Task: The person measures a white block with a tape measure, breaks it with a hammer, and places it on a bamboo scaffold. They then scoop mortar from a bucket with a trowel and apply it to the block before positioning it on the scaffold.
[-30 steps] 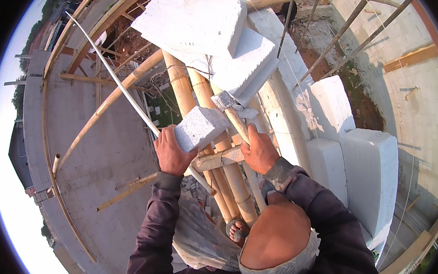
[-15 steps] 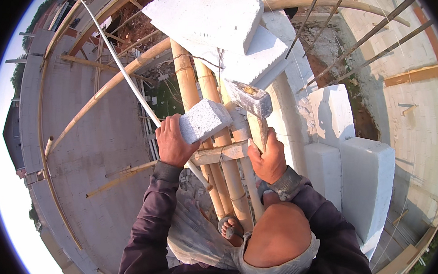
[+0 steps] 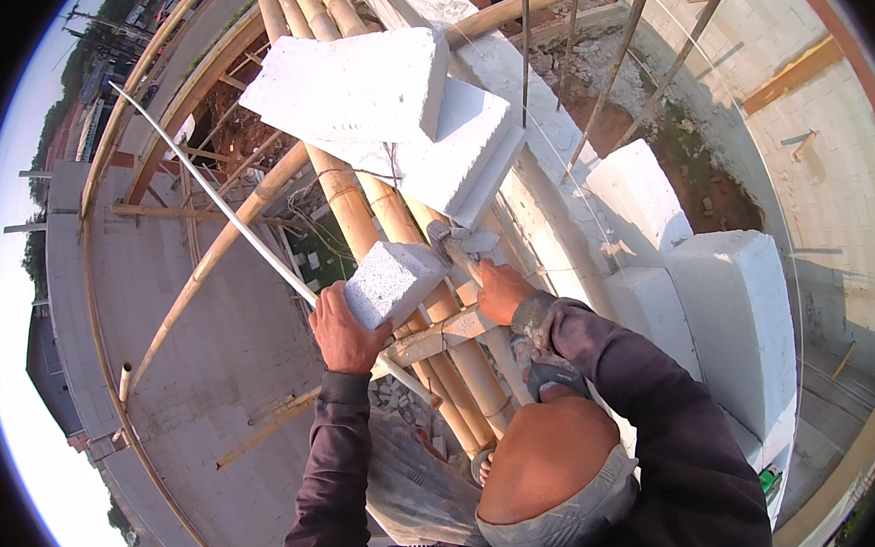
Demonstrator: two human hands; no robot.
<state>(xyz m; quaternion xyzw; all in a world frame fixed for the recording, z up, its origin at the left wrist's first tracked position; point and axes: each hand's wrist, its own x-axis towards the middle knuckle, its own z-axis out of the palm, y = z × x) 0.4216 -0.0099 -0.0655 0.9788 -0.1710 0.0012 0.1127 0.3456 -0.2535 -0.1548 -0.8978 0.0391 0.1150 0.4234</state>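
Observation:
A small pale aerated concrete block (image 3: 388,289) is gripped by my left hand (image 3: 347,330), its fingers wrapped round the near left side, above the bamboo poles. In my right hand (image 3: 504,294) I hold a hammer (image 3: 470,245) by its wooden handle. Its head is crusted with whitish mortar and sits close to the block's far right corner; whether they touch I cannot tell. Just beyond, two larger white blocks (image 3: 354,83) lie stacked across the bamboo poles (image 3: 347,203).
White blocks (image 3: 731,312) stand at the right along the wall top (image 3: 550,235). Steel bars (image 3: 605,73) rise at the far right. A thin pale pole (image 3: 217,200) slants up to the left. My knee (image 3: 551,461) is bent over the bamboo, high above the ground.
The hammer has swung down and left towards the block, its head turning from upright to slanted. My left hand still grips the block, now tilted differently. The view has shifted.

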